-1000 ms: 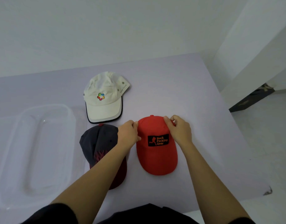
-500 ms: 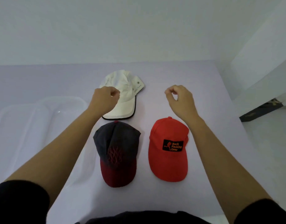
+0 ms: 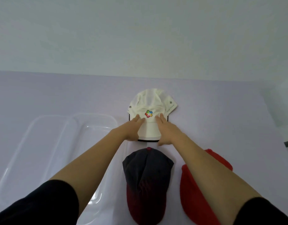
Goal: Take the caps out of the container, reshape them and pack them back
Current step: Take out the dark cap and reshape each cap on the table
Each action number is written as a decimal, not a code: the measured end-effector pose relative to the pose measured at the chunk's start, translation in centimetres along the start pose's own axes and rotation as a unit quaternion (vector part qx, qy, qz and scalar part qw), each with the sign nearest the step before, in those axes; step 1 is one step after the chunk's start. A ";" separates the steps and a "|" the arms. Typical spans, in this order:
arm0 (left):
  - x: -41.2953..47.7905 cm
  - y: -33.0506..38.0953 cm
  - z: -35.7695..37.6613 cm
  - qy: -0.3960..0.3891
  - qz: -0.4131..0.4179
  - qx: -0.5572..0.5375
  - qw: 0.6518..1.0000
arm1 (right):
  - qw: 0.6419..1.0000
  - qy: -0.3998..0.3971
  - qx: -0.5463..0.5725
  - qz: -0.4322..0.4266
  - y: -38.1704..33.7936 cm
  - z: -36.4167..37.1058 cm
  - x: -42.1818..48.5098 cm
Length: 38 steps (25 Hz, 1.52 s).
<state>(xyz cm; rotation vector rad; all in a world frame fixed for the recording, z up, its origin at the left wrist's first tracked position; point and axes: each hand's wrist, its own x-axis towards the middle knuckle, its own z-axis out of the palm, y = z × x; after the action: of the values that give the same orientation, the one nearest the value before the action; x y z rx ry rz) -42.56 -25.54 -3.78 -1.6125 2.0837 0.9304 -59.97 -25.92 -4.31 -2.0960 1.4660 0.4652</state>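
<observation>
Both hands have been brought from mid-air down onto the white cap (image 3: 150,109), which lies at the far side of the table (image 3: 58,93). Left hand (image 3: 133,129) and right hand (image 3: 164,129) are laid flat, fingers extended, on its brim. Nearer lie the dark cap (image 3: 146,179) and red cap (image 3: 193,197), with the clear container (image 3: 47,143) at left.

I see a pale lilac table (image 3: 58,95) bearing three caps: a white cap (image 3: 149,108) farthest off, a navy-and-maroon cap (image 3: 146,179) just nearer than it, a red cap (image 3: 193,200) right of that one, and a clear container (image 3: 47,143) to the white cap's left.
</observation>
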 end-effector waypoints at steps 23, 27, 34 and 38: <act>-10.6 4.3 -1.4 0.363 0.171 -0.231 0.886 | 0.880 0.392 0.267 -0.014 -7.4 -3.4 -10.3; -15.5 5.6 -1.1 0.387 0.216 -0.335 0.831 | 0.826 0.385 0.409 -0.041 -10.7 -3.8 -13.0; -18.8 2.6 -1.2 0.437 0.166 -0.179 0.865 | 0.857 0.428 0.277 -0.082 -11.0 -2.5 -15.9; -21.0 4.0 -0.4 0.471 0.187 -0.293 0.811 | 0.803 0.425 0.395 -0.136 -13.9 -2.2 -16.9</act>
<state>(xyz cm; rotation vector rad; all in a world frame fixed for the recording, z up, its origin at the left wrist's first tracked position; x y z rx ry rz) -40.15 -10.14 10.80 -2.3678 3.0801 1.1023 -52.89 -10.84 10.06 -1.7541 1.3516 -1.1659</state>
